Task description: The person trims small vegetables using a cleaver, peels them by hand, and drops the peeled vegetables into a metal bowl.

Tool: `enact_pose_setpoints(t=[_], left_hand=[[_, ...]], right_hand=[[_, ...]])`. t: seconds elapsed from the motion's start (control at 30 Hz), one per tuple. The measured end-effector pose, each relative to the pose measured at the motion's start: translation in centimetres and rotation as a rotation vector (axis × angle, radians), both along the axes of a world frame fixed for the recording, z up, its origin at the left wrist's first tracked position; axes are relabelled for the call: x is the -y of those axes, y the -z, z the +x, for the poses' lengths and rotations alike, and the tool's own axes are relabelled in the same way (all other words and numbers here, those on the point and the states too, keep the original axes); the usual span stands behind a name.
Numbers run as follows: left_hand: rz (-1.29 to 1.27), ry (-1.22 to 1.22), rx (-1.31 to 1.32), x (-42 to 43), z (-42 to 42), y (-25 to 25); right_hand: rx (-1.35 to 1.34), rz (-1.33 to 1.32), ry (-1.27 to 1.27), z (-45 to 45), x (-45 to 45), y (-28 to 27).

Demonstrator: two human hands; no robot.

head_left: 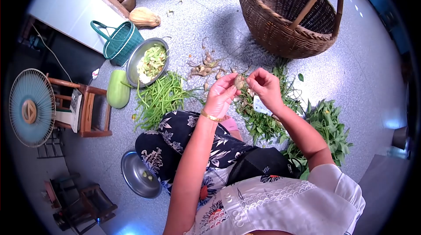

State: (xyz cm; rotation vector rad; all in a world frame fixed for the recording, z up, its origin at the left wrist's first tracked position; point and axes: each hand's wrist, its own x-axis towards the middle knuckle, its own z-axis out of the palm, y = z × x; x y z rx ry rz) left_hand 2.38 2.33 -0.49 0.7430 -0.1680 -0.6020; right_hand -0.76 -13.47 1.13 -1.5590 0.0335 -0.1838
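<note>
In the head view, my left hand [220, 94] is closed on a small brownish tuber [239, 81], held up over the floor. My right hand [265, 87] is pinched close to the tuber's right side; whatever lies between its fingertips is too small to make out. Below my hands is a heap of leafy green stems [254, 124], with a pale flat blade-like piece [261, 105] on it, partly covered by my right hand and wrist. Beyond my left hand, several small tubers with stringy roots [205, 66] lie scattered on the floor.
Long green beans [160, 97] lie left of my knees, beside a metal bowl of cut vegetables [130, 66], a pale green gourd [118, 89] and a green basket [123, 44]. A large wicker basket [274, 29] stands at the back right. Another metal bowl [131, 178] sits by my leg.
</note>
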Motion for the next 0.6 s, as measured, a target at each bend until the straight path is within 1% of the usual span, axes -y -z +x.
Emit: enact_pose_setpoints(t=[0.07,0.1,0.17,0.2,0.27,0.37,0.5,0.57,0.6], left_hand=[[-0.057,-0.066,0.034,0.0,0.1,0.2],[-0.056,-0.065,0.034,-0.1,0.1,0.2],[-0.009,-0.105,0.108,-0.1,0.2,0.3],[-0.009,-0.103,0.107,0.0,0.1,0.4],[0.037,-0.128,0.161,0.1,0.1,0.3],[0.103,-0.171,0.234,0.4,-0.2,0.1],[0.144,-0.200,0.211,0.6,-0.4,-0.2],[0.230,-0.249,0.320,0.6,-0.4,-0.2],[0.230,-0.250,0.320,0.6,-0.4,-0.2]], right_hand=[[0.093,-0.247,0.052,-0.1,0.0,0.1],[0.093,-0.246,0.053,-0.1,0.0,0.2],[0.066,-0.131,0.073,-0.1,-0.1,0.5],[0.066,-0.131,0.075,-0.1,-0.1,0.4],[-0.006,0.041,0.057,-0.1,-0.5,-0.1],[-0.039,0.031,0.012,-0.2,-0.6,-0.3],[0.019,-0.009,0.023,-0.2,-1.0,-0.7],[-0.049,0.103,0.030,-0.2,-1.1,-0.7],[-0.049,0.103,0.029,-0.2,-1.1,-0.7]])
